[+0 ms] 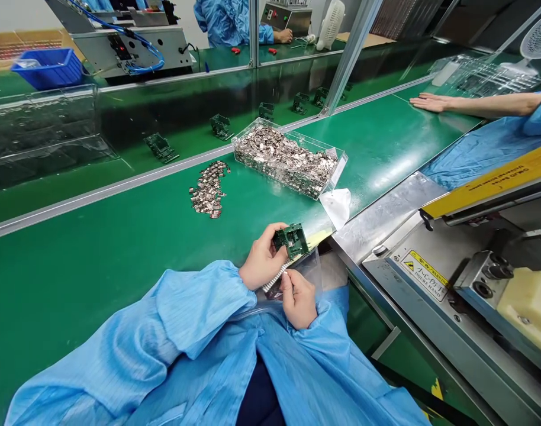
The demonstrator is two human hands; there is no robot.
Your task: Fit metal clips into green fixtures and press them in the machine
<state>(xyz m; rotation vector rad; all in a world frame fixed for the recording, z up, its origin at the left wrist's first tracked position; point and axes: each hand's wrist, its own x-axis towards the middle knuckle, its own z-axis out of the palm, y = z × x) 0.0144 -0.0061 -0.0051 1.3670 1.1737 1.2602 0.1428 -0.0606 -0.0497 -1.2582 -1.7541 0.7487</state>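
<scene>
My left hand point(262, 260) is closed around a green circuit board panel point(296, 239) near the bench's front edge, thumb on its near side. My right hand point(300, 303) is just below it, thumb and fingertips pinched together. Whatever is between those fingertips is too small to make out. A white ridged strip point(276, 278) runs between the two hands, close to the right fingertips. Under the hands lies a clear plastic bag point(314, 269). Small metal parts point(208, 190) form a loose pile on the green bench, and a clear box point(277, 171) beyond the hands is heaped with similar parts.
Several green board pieces point(160, 148) sit along the far strip behind a metal rail point(182, 164). White paper point(337, 207) lies by the box. A machine point(424, 275) with a warning label stands at right. A co-worker's hand point(430, 102) rests on the bench.
</scene>
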